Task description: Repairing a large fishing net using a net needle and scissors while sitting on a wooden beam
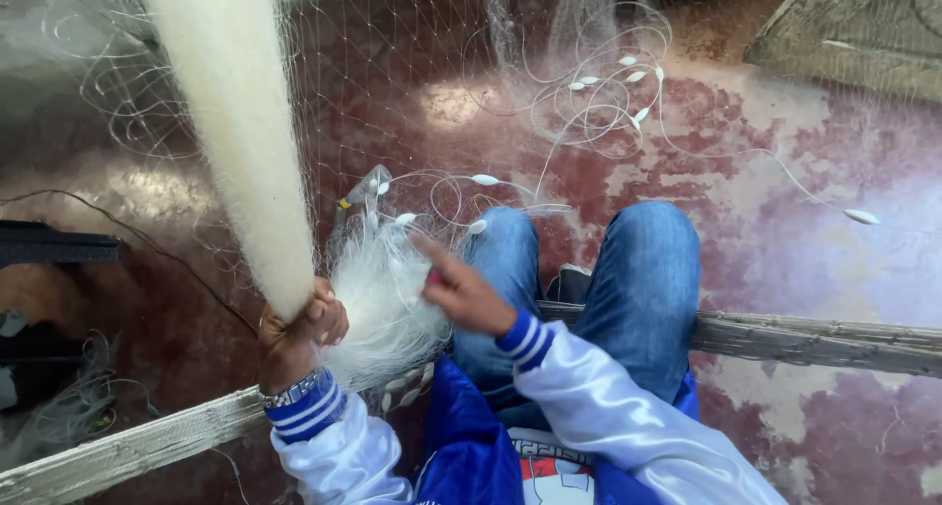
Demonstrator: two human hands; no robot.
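Observation:
A thick bundle of fine white fishing net (240, 142) rises from lower centre to the top left. My left hand (299, 328) is clenched around its lower end. Below the grip the net fans out into a loose white mass (383, 299) over my lap. My right hand (461, 289) reaches into that loose mass with one finger stretched out, touching the strands. Thin net mesh with small white oval floats (486, 179) spreads over the floor ahead of my knees in blue jeans (638, 269).
A weathered wooden plank (814, 340) crosses under my legs from lower left to right. The floor (785, 220) is worn red concrete with pale patches. A dark cable (147, 240) and a black object (49, 245) lie at the left. More netting hangs at the top.

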